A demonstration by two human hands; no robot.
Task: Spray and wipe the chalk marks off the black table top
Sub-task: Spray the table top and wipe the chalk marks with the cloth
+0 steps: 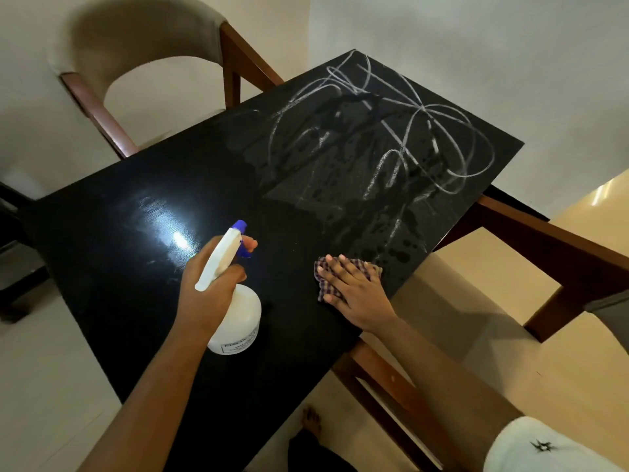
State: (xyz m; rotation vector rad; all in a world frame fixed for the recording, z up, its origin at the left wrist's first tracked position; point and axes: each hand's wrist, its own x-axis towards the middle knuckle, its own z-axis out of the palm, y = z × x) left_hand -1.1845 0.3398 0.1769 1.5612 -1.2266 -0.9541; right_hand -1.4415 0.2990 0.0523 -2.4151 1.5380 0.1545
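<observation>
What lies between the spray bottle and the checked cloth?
Only bare black table top separates the spray bottle from the checked cloth, as the head view shows.

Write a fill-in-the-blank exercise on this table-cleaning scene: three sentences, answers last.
1. The left hand holds the spray bottle with its forefinger on the ____.
2. The right hand lies flat on the checked cloth, which rests on the ____ table top.
3. The chalk marks, speckled with spray, are ____ in colour.

Missing words: trigger; black; white.
</observation>
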